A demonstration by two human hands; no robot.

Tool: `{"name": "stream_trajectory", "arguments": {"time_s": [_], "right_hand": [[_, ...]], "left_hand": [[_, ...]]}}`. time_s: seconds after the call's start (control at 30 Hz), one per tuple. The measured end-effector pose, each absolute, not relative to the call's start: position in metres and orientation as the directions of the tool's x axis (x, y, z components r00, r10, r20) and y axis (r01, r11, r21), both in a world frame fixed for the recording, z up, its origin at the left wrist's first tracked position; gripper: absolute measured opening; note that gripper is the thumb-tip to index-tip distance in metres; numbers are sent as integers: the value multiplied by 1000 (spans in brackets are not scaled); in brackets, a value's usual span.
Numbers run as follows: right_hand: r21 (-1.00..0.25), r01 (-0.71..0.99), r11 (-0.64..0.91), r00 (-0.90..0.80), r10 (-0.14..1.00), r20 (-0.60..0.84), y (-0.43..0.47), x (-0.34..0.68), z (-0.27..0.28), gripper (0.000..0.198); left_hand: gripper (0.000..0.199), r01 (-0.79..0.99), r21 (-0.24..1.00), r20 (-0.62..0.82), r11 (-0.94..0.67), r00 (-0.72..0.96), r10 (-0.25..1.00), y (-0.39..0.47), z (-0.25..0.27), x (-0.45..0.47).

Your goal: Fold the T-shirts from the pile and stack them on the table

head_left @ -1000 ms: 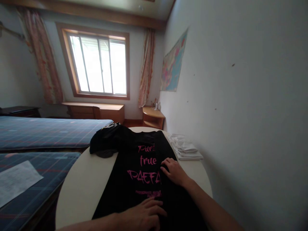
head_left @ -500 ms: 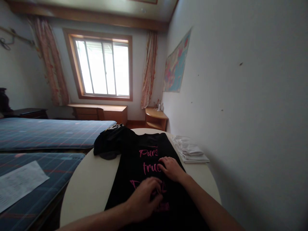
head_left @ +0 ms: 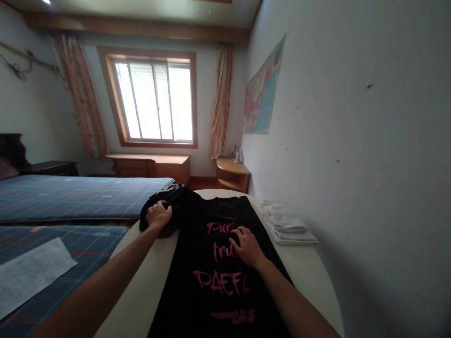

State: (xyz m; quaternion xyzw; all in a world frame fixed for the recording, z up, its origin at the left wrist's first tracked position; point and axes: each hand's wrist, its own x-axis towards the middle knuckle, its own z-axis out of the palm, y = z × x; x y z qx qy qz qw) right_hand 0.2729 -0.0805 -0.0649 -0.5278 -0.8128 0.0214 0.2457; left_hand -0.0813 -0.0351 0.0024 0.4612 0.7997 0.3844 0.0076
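A black T-shirt [head_left: 190, 281] with pink lettering is spread over a round cream table [head_left: 141, 272]. My right hand [head_left: 246, 246] rests on its printed front, fingers apart, with nothing held. To the left, my left hand [head_left: 159, 213] lies on a bunched dark garment [head_left: 179, 197] that has a white-and-yellow patterned part. Its thumb stands apart from the fingers, and the fingertips touch the dark cloth. The lower end of the T-shirt runs out of view.
Folded white cloths [head_left: 285, 223] are stacked at the table's right edge, close to the wall [head_left: 380, 197]. Plaid mattresses [head_left: 81, 197] lie to the left, one bearing a printed sheet of paper [head_left: 35, 274]. A desk [head_left: 169, 164] and a corner shelf [head_left: 232, 166] stand beyond.
My left hand has moved from the lower lettering, forward and left, onto the bunched dark garment. My right hand stays on the T-shirt. The view has shifted slightly.
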Motion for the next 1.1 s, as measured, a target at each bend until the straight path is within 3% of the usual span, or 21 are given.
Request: {"name": "stream_trajectory", "arguments": {"time_s": [0.37, 0.53, 0.67, 0.83, 1.0, 1.1], "right_hand": [[-340, 836, 431, -310, 882, 354, -78, 275, -66, 28], [-349, 833, 429, -311, 885, 345, -79, 275, -65, 28], [-351, 833, 428, -316, 888, 334, -80, 275, -63, 28], [-352, 828, 436, -319, 883, 343, -81, 277, -62, 28], [-329, 849, 413, -302, 891, 338, -78, 273, -62, 28], [-305, 889, 341, -243, 917, 317, -67, 264, -56, 29]], "left_hand": [[29, 704, 706, 453, 81, -536, 713, 5, 76, -92], [32, 672, 735, 444, -91, -376, 813, 18, 95, -51], [38, 610, 771, 381, -183, -212, 900, 10, 77, -2], [22, 591, 776, 355, -222, -117, 928, -21, 29, 27], [23, 794, 537, 603, -287, -122, 788, -55, -26, 8], [26, 825, 484, 631, -291, -99, 769, -68, -49, -7]]}}
